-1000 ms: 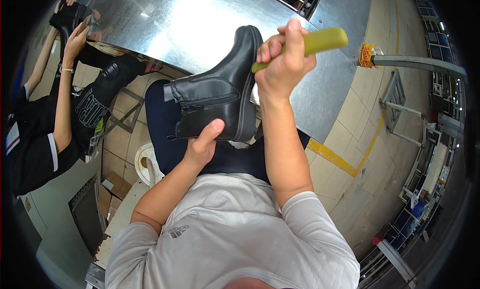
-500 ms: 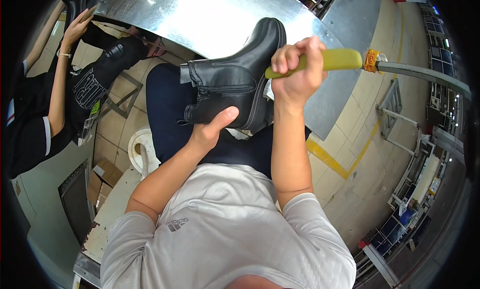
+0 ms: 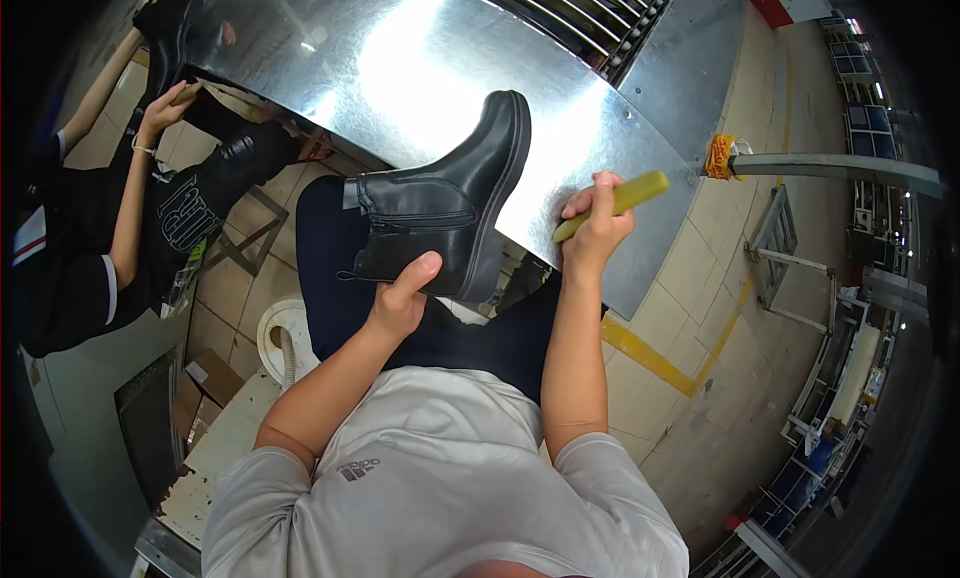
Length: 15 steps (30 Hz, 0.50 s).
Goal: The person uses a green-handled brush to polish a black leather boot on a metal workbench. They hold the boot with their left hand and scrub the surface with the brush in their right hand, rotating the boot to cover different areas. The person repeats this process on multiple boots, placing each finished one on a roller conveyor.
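A black leather ankle boot [image 3: 420, 200] lies on its side over my lap, its toe reaching across the metal table edge. Its side zipper faces up, and a pull loop sticks out at the back of the shaft. My left hand [image 3: 402, 296] grips the boot near the heel, thumb on top and the other fingers hidden underneath. To the right of the sole, apart from it, my right hand [image 3: 594, 228] is wrapped round a long yellow-green bar-shaped tool [image 3: 640, 191]. The bar slants up to the right; its exact kind cannot be made out.
The shiny metal table [image 3: 300, 53] spans the front, with a rack of metal rods [image 3: 560, 18] beyond. A metal rail [image 3: 830, 166] with orange wrapping stands at the right. A co-worker [image 3: 110, 218] holding another black boot sits at the left. A white bucket [image 3: 285, 333] stands by my left knee.
My right hand has drawn away from the boot's sole and dropped lower, still holding the yellow-green bar. The boot has shifted left and lower in the view, which has itself moved.
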Each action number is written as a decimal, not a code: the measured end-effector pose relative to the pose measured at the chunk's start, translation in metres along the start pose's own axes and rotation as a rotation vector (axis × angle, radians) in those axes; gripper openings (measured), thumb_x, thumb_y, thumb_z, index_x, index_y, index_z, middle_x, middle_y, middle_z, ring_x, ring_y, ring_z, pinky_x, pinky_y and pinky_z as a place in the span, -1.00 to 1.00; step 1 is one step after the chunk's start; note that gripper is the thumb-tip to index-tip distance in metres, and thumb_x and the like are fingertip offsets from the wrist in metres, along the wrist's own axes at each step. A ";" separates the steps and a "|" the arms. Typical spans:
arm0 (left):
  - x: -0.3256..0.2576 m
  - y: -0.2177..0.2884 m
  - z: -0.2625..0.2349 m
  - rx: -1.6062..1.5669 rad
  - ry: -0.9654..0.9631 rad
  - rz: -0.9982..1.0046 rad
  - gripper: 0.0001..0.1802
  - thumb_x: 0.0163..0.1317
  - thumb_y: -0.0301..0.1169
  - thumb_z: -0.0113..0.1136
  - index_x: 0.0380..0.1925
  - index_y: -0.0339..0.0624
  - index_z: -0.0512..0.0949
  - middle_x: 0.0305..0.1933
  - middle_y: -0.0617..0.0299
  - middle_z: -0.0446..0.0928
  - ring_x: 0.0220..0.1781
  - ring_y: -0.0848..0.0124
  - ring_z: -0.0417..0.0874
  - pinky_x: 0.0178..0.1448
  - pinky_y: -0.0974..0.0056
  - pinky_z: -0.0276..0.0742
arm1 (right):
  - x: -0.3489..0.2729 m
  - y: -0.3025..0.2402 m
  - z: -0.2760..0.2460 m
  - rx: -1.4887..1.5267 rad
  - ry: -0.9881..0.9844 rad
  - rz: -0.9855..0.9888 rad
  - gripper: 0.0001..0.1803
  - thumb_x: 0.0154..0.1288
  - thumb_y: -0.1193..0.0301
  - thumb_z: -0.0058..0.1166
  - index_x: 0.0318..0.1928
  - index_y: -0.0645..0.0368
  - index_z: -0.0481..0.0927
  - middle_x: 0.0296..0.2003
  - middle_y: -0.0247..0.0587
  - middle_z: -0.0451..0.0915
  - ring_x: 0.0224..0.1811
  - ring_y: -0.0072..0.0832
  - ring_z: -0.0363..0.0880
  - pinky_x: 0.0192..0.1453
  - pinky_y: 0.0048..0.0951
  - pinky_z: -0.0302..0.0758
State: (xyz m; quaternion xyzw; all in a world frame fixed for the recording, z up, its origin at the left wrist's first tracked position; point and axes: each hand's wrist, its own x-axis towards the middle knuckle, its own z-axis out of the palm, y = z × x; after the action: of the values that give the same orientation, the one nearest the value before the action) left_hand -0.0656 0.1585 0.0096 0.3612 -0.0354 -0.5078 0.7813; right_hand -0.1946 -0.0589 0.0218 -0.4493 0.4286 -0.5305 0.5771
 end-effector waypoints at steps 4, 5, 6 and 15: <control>0.000 -0.005 -0.009 0.014 -0.003 0.020 -0.60 0.32 -0.45 0.24 0.17 -0.19 0.58 0.12 0.19 0.64 0.16 0.36 0.67 0.29 0.20 0.57 | 0.000 0.002 -0.003 -0.024 -0.031 0.023 -0.77 0.46 0.36 0.18 -0.11 0.28 0.51 -0.60 -0.33 0.42 -0.62 -0.56 0.40 -0.51 -0.48 0.40; 0.000 -0.003 -0.006 0.005 -0.004 0.018 -0.61 0.31 -0.48 0.26 0.15 -0.18 0.59 0.11 0.22 0.65 0.14 0.39 0.67 0.27 0.24 0.55 | 0.001 0.002 -0.004 -0.018 -0.035 0.019 -0.77 0.46 0.36 0.18 -0.11 0.28 0.51 -0.60 -0.33 0.42 -0.62 -0.56 0.40 -0.52 -0.48 0.40; 0.000 -0.002 -0.003 -0.004 -0.005 0.015 -0.62 0.29 -0.50 0.28 0.12 -0.17 0.61 0.10 0.26 0.65 0.13 0.43 0.66 0.26 0.28 0.52 | 0.001 0.002 -0.005 -0.012 -0.039 0.016 -0.77 0.47 0.36 0.18 -0.11 0.28 0.51 -0.60 -0.33 0.42 -0.63 -0.56 0.40 -0.52 -0.49 0.40; 0.004 0.009 0.011 0.086 0.103 0.080 -0.60 0.33 -0.43 0.31 0.16 -0.19 0.58 0.08 0.23 0.63 0.16 0.39 0.63 0.30 0.23 0.50 | 0.014 0.013 -0.004 -0.333 -0.044 -0.025 -0.73 0.45 0.28 0.23 -0.23 0.28 0.58 -0.58 -0.29 0.52 -0.62 -0.51 0.45 -0.45 -0.46 0.38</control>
State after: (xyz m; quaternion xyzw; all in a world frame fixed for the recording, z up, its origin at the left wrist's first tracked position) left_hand -0.0610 0.1511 0.0217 0.4182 -0.0313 -0.4549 0.7856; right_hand -0.1942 -0.0724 0.0078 -0.5556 0.4921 -0.4494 0.4971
